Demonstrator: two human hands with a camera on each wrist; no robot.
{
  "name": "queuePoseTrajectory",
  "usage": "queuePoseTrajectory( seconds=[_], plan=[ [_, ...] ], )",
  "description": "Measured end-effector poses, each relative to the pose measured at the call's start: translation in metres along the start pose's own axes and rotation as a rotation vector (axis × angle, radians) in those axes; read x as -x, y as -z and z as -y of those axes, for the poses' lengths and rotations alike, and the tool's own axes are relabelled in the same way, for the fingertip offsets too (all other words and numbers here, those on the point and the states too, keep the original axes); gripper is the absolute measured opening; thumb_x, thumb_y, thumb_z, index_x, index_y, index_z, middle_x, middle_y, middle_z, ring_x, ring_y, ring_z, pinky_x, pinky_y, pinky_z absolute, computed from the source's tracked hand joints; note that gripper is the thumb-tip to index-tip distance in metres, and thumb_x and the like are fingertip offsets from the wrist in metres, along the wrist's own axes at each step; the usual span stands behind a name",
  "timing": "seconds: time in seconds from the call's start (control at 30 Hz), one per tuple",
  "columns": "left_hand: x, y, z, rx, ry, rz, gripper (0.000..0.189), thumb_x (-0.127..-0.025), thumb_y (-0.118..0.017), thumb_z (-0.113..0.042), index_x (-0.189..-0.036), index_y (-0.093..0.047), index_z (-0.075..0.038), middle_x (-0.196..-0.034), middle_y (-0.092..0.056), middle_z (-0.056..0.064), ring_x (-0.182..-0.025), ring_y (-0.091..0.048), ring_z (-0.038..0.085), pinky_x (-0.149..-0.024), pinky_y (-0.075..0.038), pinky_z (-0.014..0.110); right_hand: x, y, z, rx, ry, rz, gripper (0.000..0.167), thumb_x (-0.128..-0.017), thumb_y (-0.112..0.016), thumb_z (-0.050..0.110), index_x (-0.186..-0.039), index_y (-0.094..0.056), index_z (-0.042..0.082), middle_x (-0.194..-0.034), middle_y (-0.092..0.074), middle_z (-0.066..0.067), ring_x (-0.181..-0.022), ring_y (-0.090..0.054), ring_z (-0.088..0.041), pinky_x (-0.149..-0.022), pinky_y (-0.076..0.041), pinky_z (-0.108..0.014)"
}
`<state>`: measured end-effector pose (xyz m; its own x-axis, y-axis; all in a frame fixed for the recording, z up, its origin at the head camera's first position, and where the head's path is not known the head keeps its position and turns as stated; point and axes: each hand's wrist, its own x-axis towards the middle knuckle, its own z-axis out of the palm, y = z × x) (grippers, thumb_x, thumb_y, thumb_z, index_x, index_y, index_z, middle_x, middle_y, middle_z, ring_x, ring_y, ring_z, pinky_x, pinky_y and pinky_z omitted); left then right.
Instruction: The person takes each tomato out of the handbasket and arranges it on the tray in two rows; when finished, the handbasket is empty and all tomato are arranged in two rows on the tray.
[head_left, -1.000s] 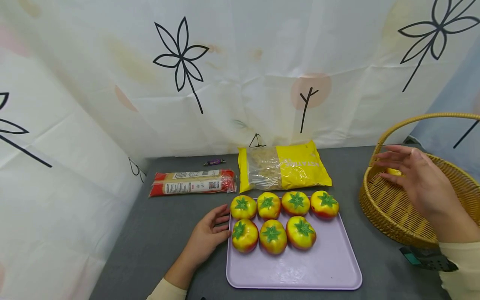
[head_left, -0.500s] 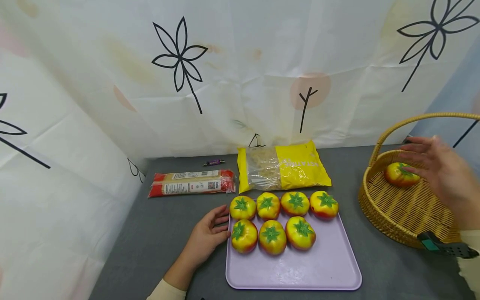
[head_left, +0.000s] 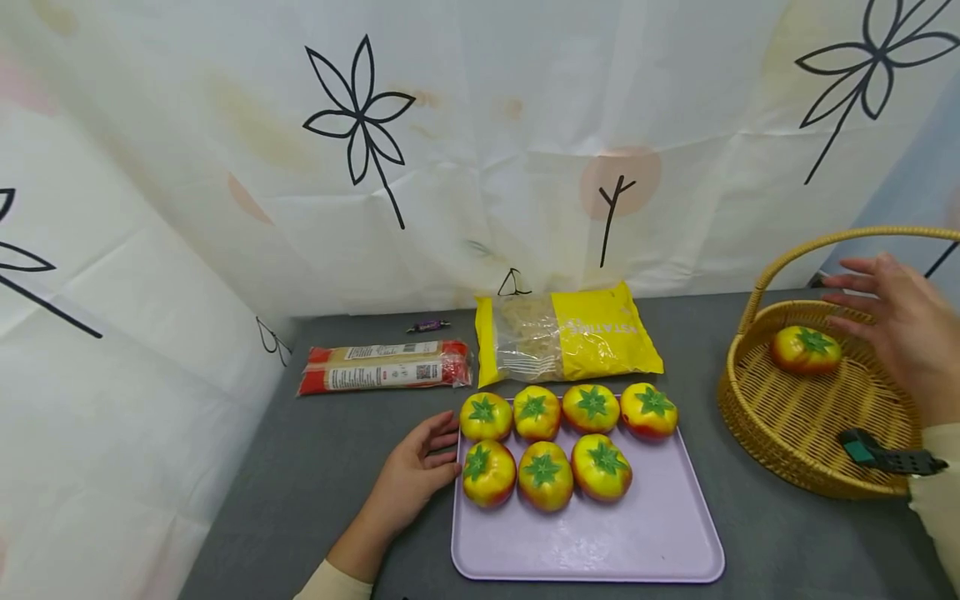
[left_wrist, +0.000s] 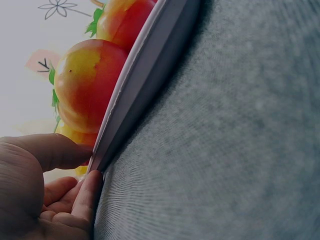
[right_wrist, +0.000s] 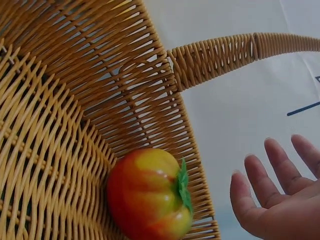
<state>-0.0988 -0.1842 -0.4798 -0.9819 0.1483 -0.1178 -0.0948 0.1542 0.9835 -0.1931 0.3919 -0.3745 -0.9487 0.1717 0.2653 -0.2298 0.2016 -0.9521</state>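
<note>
My left hand (head_left: 416,467) holds the left edge of a lilac tray (head_left: 592,550); in the left wrist view its thumb lies at the rim, with a finger against the outer side. Several glossy yellow-red tomato-like fruits (head_left: 546,477) with green star-shaped leaves stand on the tray in two rows. Another such fruit (right_wrist: 150,195) lies against the wall inside the wicker basket (head_left: 757,433) at the right. Beside that fruit, over the basket's far right part, my right hand (head_left: 915,325) is spread with nothing in it.
Behind the tray lies a yellow bag of pasta (head_left: 600,333). A red-ended noodle pack (head_left: 386,367) is left of it, with a small purple wrapped item (head_left: 429,326) behind. The basket's tall handle (head_left: 832,242) arches over it. A printed cloth (head_left: 480,150) hangs behind.
My right hand has moved right and up, away from the fruit in the basket, which now shows in full. The left hand and the tray stay where they were.
</note>
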Motion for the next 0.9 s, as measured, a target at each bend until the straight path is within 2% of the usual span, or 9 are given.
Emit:
queuePoseTrajectory(
  seconds=[0.27,0.47,0.5,0.57,0.63,0.7,0.73,0.8,0.9],
  plan=[
    [-0.001,-0.002,0.001,-0.01,-0.007,0.002,0.073,-0.093,-0.079,0.006,-0.16,-0.047,0.004,-0.154,-0.056,0.022,-0.136,-0.058,0.038,-0.103,-0.057,0.034,0.002,-0.002,-0.012,0.206,-0.052,-0.047,0.022,-0.119,-0.037,0.042,-0.134,-0.053,0.04,-0.121,-0.054,0.017,-0.107,-0.052,0.001,-0.079,-0.045,-0.005],
    [-0.002,-0.001,0.003,-0.021,-0.011,-0.006,0.072,-0.094,-0.078,0.007,-0.159,-0.048,0.003,-0.153,-0.056,0.021,-0.136,-0.058,0.037,-0.102,-0.057,0.034,0.0,0.003,-0.024,0.283,-0.133,0.039,0.016,-0.117,-0.045,0.046,-0.128,-0.054,0.042,-0.119,-0.053,0.017,-0.105,-0.05,0.004,-0.093,-0.044,-0.011],
    [-0.002,0.0,0.003,-0.023,-0.02,-0.001,0.072,-0.094,-0.078,0.007,-0.159,-0.047,0.004,-0.153,-0.056,0.022,-0.136,-0.058,0.038,-0.103,-0.057,0.034,-0.001,0.004,-0.025,0.299,-0.148,0.061,0.018,-0.116,-0.046,0.047,-0.131,-0.055,0.04,-0.122,-0.053,0.013,-0.105,-0.049,0.004,-0.102,-0.043,-0.016],
    [-0.002,0.0,0.004,-0.023,-0.027,0.001,0.072,-0.093,-0.077,0.008,-0.159,-0.047,0.005,-0.154,-0.056,0.022,-0.136,-0.058,0.038,-0.103,-0.057,0.034,-0.001,0.006,-0.028,0.357,-0.185,0.111,0.034,-0.116,-0.047,0.046,-0.142,-0.056,0.026,-0.132,-0.052,-0.001,-0.113,-0.052,-0.01,-0.119,-0.04,-0.036],
    [-0.002,0.0,0.004,-0.024,-0.034,0.0,0.072,-0.093,-0.077,0.009,-0.159,-0.047,0.005,-0.154,-0.056,0.022,-0.136,-0.058,0.039,-0.104,-0.056,0.034,-0.003,0.007,-0.03,0.41,-0.233,0.176,0.055,-0.116,-0.047,0.047,-0.155,-0.048,0.009,-0.144,-0.045,-0.02,-0.124,-0.05,-0.031,-0.121,-0.033,-0.062],
    [-0.001,0.0,0.004,-0.021,-0.039,-0.003,0.072,-0.093,-0.077,0.009,-0.159,-0.047,0.005,-0.153,-0.056,0.022,-0.135,-0.058,0.038,-0.104,-0.056,0.034,-0.005,0.009,-0.032,0.446,-0.275,0.255,0.074,-0.116,-0.047,0.047,-0.162,-0.032,-0.008,-0.155,-0.031,-0.037,-0.136,-0.036,-0.052,-0.115,-0.024,-0.081],
    [-0.001,0.0,0.004,-0.019,-0.032,-0.008,0.073,-0.093,-0.077,0.009,-0.159,-0.048,0.004,-0.153,-0.057,0.02,-0.135,-0.058,0.037,-0.104,-0.056,0.034,-0.006,0.01,-0.033,0.465,-0.289,0.301,0.078,-0.116,-0.047,0.046,-0.162,-0.025,-0.013,-0.159,-0.024,-0.042,-0.139,-0.027,-0.061,-0.111,-0.024,-0.084],
    [-0.001,0.0,0.004,-0.018,-0.033,-0.01,0.073,-0.093,-0.078,0.009,-0.159,-0.048,0.004,-0.153,-0.057,0.019,-0.135,-0.059,0.037,-0.104,-0.056,0.034,-0.008,0.013,-0.036,0.502,-0.311,0.396,0.077,-0.117,-0.049,0.041,-0.163,-0.022,-0.014,-0.161,-0.02,-0.044,-0.138,-0.029,-0.063,-0.107,-0.034,-0.078],
    [-0.001,0.0,0.004,-0.016,-0.037,-0.009,0.072,-0.093,-0.078,0.008,-0.159,-0.048,0.004,-0.153,-0.057,0.019,-0.135,-0.059,0.036,-0.104,-0.056,0.034,-0.009,0.017,-0.039,0.547,-0.319,0.513,0.071,-0.116,-0.056,0.031,-0.162,-0.025,-0.013,-0.153,-0.03,-0.044,-0.124,-0.048,-0.053,-0.097,-0.052,-0.055]
  ],
)
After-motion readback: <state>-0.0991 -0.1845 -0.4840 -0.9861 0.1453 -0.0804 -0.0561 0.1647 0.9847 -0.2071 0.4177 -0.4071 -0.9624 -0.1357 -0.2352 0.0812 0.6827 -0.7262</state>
